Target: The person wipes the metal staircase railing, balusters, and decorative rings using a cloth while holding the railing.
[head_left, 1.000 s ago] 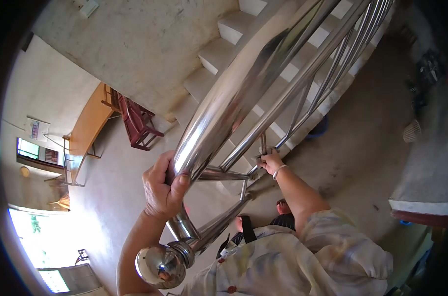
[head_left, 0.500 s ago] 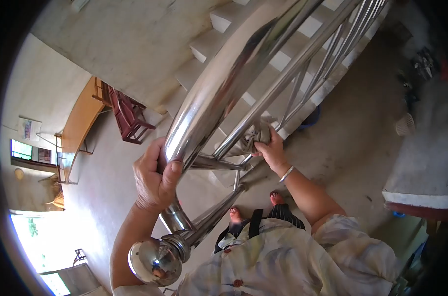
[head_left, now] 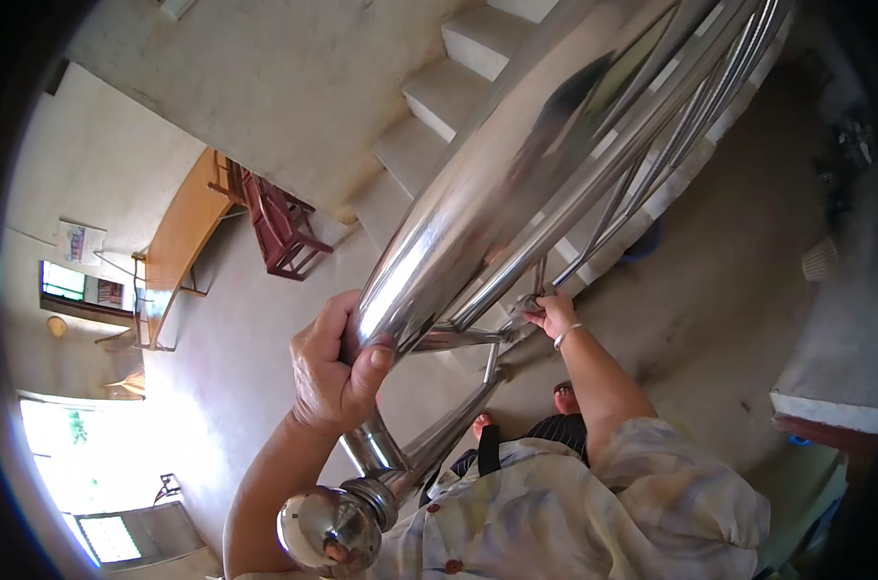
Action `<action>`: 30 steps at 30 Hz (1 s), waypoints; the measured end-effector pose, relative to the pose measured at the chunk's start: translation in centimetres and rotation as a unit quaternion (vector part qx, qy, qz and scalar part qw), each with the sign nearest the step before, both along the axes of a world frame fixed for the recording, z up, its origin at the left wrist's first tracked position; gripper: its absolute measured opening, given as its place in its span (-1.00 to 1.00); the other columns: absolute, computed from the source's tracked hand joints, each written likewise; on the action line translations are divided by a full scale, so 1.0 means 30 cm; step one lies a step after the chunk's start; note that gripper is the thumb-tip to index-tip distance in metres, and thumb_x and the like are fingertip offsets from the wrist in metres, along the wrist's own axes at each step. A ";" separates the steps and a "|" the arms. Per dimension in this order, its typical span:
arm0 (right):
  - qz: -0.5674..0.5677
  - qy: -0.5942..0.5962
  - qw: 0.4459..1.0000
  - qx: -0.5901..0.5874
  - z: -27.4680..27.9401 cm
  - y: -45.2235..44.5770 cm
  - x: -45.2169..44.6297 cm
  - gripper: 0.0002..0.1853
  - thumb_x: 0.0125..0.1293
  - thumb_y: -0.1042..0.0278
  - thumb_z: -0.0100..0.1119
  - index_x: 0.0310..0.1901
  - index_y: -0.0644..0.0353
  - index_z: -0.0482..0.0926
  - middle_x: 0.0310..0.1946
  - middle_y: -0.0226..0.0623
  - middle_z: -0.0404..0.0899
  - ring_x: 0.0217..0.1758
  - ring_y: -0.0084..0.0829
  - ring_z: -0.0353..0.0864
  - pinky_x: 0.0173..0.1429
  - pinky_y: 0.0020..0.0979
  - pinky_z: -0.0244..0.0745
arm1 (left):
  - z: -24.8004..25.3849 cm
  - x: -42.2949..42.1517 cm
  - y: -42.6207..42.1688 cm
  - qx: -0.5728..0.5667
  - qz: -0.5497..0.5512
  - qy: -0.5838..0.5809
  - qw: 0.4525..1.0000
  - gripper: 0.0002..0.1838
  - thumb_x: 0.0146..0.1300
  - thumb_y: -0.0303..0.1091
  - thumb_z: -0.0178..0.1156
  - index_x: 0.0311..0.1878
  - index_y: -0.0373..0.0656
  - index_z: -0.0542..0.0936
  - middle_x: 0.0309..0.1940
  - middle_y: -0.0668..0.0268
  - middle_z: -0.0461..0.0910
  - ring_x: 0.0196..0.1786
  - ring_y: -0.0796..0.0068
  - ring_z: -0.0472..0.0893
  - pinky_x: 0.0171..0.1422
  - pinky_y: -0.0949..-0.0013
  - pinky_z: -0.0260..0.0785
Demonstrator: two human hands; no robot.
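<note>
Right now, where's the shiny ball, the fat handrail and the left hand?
Shiny ball (head_left: 330,531): head view, middle of its round side.
Fat handrail (head_left: 458,235): head view, along the tube.
Left hand (head_left: 329,377): head view, between knuckles and wrist.

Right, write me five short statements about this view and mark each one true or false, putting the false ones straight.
1. The left hand grips the thick metal handrail. True.
2. The bracelet is on the left wrist. False: the bracelet is on the right wrist.
3. A shiny metal ball shows below the left hand in the picture. True.
4. The right hand is clasped over the left one. False: the right hand is well apart from it, holding a grey cloth down by the slimmer bars.
5. The person wears closed boots. False: bare toes are visible.
</note>
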State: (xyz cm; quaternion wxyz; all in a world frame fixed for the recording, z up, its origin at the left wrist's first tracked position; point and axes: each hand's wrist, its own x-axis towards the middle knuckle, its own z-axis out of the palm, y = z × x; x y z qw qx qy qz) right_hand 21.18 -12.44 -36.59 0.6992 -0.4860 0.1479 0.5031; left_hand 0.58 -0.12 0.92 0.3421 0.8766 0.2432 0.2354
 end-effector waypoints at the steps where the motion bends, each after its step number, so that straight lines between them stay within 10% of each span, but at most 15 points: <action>1: -0.001 -0.010 1.000 0.000 0.083 -0.025 0.017 -0.63 0.09 0.64 -0.15 -0.02 0.19 0.31 -0.27 -0.12 0.52 -0.33 -0.17 0.60 -0.17 -0.05 0.54 | -0.019 -0.011 0.009 0.000 -0.001 -0.010 1.000 -0.42 0.07 0.12 0.14 -0.13 -0.29 0.46 -0.67 0.41 0.36 -0.62 0.62 0.31 -0.50 0.54 0.19; 12: 0.014 -0.159 0.931 0.328 0.912 -0.130 -0.035 -0.63 0.17 0.56 -0.10 0.05 0.28 0.25 -0.18 -0.10 0.51 -0.27 -0.22 0.62 -0.29 -0.27 0.63 | -0.023 0.001 -0.024 0.096 0.045 0.023 0.994 -0.61 0.11 -0.08 0.12 -0.19 -0.24 0.48 -0.68 0.20 0.36 -0.60 0.30 0.38 -0.42 0.35 0.28; 25: 0.029 -0.421 0.885 0.197 0.689 -0.032 -0.340 -0.52 0.15 0.56 0.03 0.06 0.13 0.07 -0.31 -0.26 0.46 -0.47 -0.47 0.56 -0.42 -0.49 0.54 | -0.025 0.010 -0.046 0.110 0.064 0.003 0.992 -0.52 0.14 0.04 0.08 -0.22 -0.27 0.49 -0.62 0.06 0.46 -0.51 0.09 0.49 -0.35 0.23 0.33; 30: 0.174 -0.288 0.937 0.090 0.454 -0.039 -0.390 -0.35 -0.03 0.59 0.10 0.12 0.13 0.06 -0.41 -0.25 0.42 -0.70 -0.47 0.44 -0.66 -0.46 0.42 | -0.018 0.015 -0.051 0.102 0.054 -0.011 0.993 -0.53 0.14 0.03 0.09 -0.22 -0.28 0.49 -0.61 0.06 0.47 -0.51 0.11 0.50 -0.35 0.26 0.33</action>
